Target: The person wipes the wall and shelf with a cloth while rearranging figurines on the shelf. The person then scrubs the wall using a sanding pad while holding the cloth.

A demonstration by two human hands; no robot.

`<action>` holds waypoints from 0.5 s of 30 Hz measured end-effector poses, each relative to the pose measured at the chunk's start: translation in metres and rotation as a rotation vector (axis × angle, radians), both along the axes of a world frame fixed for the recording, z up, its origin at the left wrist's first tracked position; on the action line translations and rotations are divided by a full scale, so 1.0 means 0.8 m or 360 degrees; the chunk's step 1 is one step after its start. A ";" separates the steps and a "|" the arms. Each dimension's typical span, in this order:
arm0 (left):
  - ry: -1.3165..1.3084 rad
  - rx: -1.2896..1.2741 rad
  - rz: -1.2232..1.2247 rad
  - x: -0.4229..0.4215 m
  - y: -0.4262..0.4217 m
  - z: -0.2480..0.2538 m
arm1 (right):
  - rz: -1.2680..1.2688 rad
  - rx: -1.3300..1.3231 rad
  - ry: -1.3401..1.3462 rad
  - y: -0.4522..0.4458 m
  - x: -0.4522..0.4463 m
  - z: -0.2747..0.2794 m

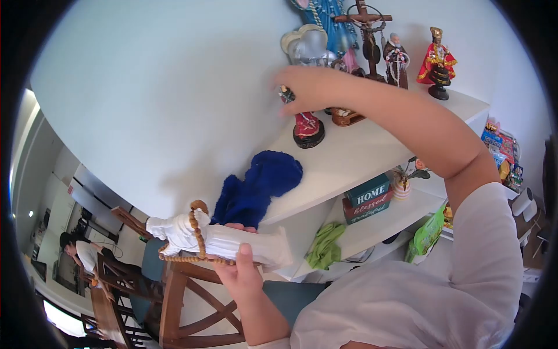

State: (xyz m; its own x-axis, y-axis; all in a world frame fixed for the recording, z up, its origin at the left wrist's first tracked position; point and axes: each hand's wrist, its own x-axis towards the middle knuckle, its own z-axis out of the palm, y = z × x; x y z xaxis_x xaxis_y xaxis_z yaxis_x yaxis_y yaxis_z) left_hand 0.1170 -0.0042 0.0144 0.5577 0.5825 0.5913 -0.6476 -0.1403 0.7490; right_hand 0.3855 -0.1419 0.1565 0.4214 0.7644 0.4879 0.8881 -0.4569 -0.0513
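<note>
My left hand [241, 279] is closed around a white robed statue [244, 241], which lies tilted nearly sideways in front of the shelf. A brown wooden-bead rosary [200, 235] hangs round the statue's neck and along its side. Over the shelf top, my right hand [311, 87] has its fingers round the upper part of a small red-robed figurine [307, 125] with a round black base. My hand hides much of that figurine's middle. A dark blue cloth [261, 183] lies at the shelf's left end, just beyond the white statue.
On the white shelf [372, 142] stand a crucifix [367, 35], a blue-robed statue [337, 29], a brown-robed figurine [396, 61] and a red-caped figurine [437, 61]. Below are a HOME box [368, 199] and green cloth [325, 246]. Wooden chairs [174, 296] and another person [87, 256] are at left.
</note>
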 end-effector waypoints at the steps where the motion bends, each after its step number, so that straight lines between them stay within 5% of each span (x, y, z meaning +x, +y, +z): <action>1: 0.0045 0.0026 0.0022 0.000 -0.001 0.003 | 0.0018 0.0040 0.0054 0.002 0.001 -0.004; 10: 0.0172 0.0016 -0.0077 -0.007 -0.001 0.029 | 0.0337 0.0326 0.0195 -0.057 -0.025 0.024; 15: 0.0227 0.0038 -0.0245 -0.002 -0.023 0.061 | 0.0125 0.0123 0.0271 -0.146 -0.069 0.051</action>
State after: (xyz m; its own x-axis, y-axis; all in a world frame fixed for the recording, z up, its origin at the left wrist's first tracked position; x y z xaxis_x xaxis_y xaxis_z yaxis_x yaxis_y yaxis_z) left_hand 0.1151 -0.0223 0.0631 0.7183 0.4706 0.5125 -0.5502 -0.0666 0.8323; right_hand 0.3302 -0.2585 0.1973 0.4434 0.7613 0.4730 0.8963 -0.3755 -0.2359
